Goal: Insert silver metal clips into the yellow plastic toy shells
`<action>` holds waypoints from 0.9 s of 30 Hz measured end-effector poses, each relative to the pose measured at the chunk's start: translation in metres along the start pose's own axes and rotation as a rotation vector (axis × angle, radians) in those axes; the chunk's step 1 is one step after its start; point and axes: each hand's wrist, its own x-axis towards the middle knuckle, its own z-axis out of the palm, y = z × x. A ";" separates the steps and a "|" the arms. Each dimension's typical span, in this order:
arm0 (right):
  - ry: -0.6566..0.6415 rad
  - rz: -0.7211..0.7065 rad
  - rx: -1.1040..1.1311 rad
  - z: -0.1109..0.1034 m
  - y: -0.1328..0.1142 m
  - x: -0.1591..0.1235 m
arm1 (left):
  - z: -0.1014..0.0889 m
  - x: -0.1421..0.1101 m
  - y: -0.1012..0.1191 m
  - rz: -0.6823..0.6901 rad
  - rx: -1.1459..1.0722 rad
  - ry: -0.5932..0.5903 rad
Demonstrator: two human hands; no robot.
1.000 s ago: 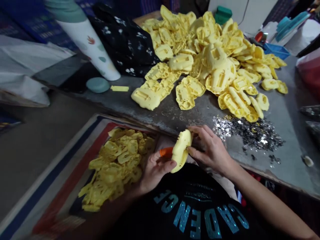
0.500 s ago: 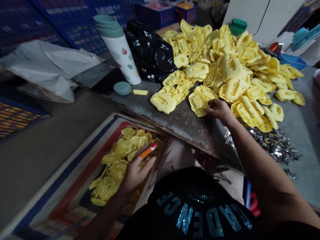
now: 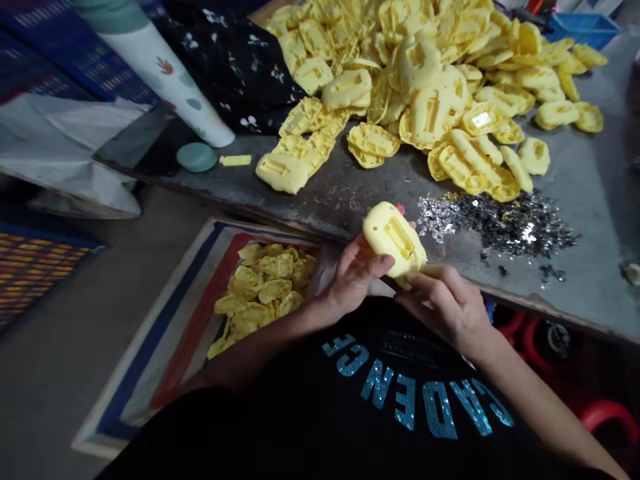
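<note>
A yellow plastic shell (image 3: 393, 233), rounded with a long rectangular slot in its face, is held up just off the table's front edge. My left hand (image 3: 353, 277) is closed round its left side, thumb on the near face and the other fingers mostly hidden behind. A small pinkish-red tip (image 3: 400, 209) pokes out beyond the shell's far edge. At the lower right end of the shell, my right hand (image 3: 447, 303) has its fingers pinched on the edge. Whether a small part sits between those fingertips cannot be made out. Small shiny metal pieces (image 3: 520, 223) lie in a heap to the right.
A large pile of yellow shells (image 3: 415, 80) covers the back of the grey table (image 3: 600, 267). A white bottle (image 3: 165, 73), its round green lid (image 3: 197, 157) and a black patterned bag (image 3: 235, 73) stand left. Below, a striped-lined container (image 3: 185, 333) holds more shells.
My right hand has come back from the table, and a shell is now between both hands. My left hand has risen from over the striped container. The view has tilted down.
</note>
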 end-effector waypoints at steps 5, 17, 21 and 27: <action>0.046 0.186 0.285 -0.033 0.011 -0.032 | 0.004 0.008 0.002 -0.291 -0.222 -0.168; 0.167 0.635 -0.108 -0.062 0.039 -0.120 | 0.020 0.020 0.006 -0.802 -0.219 -0.355; 0.129 0.800 -0.278 -0.069 0.065 -0.129 | 0.025 0.018 0.007 -0.849 -0.161 -0.359; -0.003 0.774 -0.319 -0.056 0.088 -0.107 | 0.021 0.017 0.003 -0.958 -0.208 -0.384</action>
